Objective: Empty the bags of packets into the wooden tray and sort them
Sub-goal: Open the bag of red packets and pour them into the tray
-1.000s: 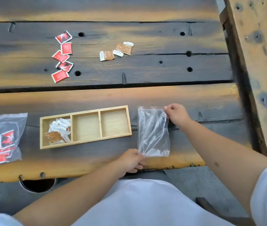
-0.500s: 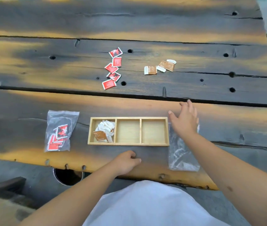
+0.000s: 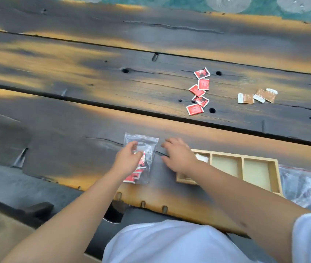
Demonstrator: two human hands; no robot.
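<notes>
A clear zip bag (image 3: 147, 147) holding red packets lies flat on the dark table, left of the wooden tray (image 3: 255, 158). My left hand (image 3: 127, 160) rests on top of this bag with its fingers spread over the packets. My right hand (image 3: 179, 155) hovers between the bag and the tray, fingers apart, holding nothing. My right wrist hides much of the tray's left compartment, where white packets (image 3: 202, 157) show. The other two compartments are bare. An empty clear bag (image 3: 298, 184) lies right of the tray.
Several loose red packets (image 3: 199, 92) and a few brown and white packets (image 3: 257, 95) lie on the far plank. The table's near edge runs just under my forearms, with a round hole (image 3: 113, 215) below it. Small holes dot the planks.
The view has swung left. My right hand left the empty bag and crossed over the tray. My left hand moved from the table edge onto the bag of red packets.
</notes>
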